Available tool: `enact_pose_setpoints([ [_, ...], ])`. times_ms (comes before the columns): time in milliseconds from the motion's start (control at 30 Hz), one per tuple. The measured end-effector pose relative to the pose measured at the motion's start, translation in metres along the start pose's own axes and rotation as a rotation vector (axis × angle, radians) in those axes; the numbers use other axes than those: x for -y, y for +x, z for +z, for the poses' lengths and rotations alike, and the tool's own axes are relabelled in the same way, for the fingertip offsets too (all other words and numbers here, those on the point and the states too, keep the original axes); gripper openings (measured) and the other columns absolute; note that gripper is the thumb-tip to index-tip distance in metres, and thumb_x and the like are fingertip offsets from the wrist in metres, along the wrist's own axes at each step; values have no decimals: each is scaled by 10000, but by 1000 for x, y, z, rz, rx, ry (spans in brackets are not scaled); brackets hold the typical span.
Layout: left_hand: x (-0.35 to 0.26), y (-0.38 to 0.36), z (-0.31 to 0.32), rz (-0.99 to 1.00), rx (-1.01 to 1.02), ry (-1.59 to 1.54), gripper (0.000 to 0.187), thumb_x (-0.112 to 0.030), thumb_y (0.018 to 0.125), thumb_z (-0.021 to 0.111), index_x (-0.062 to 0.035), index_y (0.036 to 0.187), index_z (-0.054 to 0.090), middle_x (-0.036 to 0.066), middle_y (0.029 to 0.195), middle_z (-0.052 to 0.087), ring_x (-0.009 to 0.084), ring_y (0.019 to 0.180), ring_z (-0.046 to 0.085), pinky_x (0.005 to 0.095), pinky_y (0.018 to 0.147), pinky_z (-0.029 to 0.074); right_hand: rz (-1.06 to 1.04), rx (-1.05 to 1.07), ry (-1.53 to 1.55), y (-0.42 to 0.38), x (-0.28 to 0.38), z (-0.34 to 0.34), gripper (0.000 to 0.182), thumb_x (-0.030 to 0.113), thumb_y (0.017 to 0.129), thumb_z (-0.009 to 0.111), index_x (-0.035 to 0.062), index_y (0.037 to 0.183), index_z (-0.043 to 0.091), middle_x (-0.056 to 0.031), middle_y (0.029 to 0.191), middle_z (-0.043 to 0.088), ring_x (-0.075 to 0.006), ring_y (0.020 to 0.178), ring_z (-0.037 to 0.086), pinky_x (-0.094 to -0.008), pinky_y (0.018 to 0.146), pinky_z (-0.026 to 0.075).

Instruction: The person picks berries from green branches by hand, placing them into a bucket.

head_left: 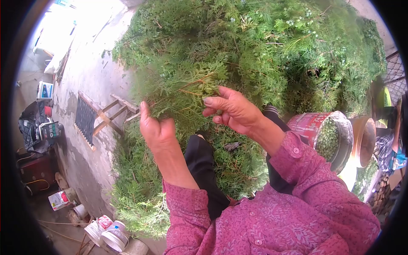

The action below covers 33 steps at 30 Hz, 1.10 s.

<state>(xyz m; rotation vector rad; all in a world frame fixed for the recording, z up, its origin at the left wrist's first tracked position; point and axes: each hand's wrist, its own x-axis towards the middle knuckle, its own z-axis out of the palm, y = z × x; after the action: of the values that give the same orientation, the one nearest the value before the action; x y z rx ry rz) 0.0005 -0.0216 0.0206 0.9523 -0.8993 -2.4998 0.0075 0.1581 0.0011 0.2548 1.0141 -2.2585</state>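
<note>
A leafy evergreen sprig (187, 87) with a few pale green cones (207, 88) spreads between my hands. My left hand (157, 129) is closed at the sprig's lower left end; its curled fingers are partly hidden. At the cone cluster, my right hand (238, 111) has its thumb and index finger close together. A small green cone (219, 112) shows among its curled fingers. Close to my right forearm stands a red and white bucket (307, 123) holding many picked green cones (327, 139).
A large heap of evergreen branches (255, 46) fills the ground ahead and around my legs. To the left lie a wooden frame with dark webbing (87, 119) and white buckets (114, 237). A brown tub (362, 140) stands beyond the red bucket.
</note>
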Motion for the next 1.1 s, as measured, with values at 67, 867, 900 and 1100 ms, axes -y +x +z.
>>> enact_pose_setpoints([
  [67, 2, -4, 5, 1, 9, 3, 300, -187, 922, 404, 7, 1147, 444, 134, 1104, 524, 279, 1010, 503, 436, 901, 408, 11, 17, 36, 0, 1, 0, 399, 192, 776, 662, 51, 1090, 458, -48, 924, 547, -117, 731, 567, -222, 508, 423],
  [867, 9, -15, -12, 31, 156, 161, 305, -191, 903, 448, -6, 1144, 464, 123, 1093, 525, 259, 970, 513, 440, 835, 432, -59, 5, -303, -16, -1, -8, 134, 86, 751, 579, 12, 854, 538, -34, 676, 570, -101, 518, 557, -216, 389, 377],
  [900, 11, -13, -21, 53, 196, 150, 300, -186, 903, 446, -3, 1139, 467, 126, 1092, 524, 261, 976, 511, 444, 837, 432, -38, -39, -401, -25, -3, -5, 135, 86, 737, 568, 2, 839, 540, -37, 635, 569, -95, 498, 545, -218, 388, 377],
  [1100, 12, -77, -61, -89, 199, 51, 286, -174, 904, 437, 12, 1118, 474, 130, 1086, 524, 269, 978, 512, 448, 849, 435, 73, -45, -575, -99, -29, 0, 91, 99, 730, 552, 13, 753, 532, -25, 526, 525, -83, 417, 469, -226, 379, 353],
])
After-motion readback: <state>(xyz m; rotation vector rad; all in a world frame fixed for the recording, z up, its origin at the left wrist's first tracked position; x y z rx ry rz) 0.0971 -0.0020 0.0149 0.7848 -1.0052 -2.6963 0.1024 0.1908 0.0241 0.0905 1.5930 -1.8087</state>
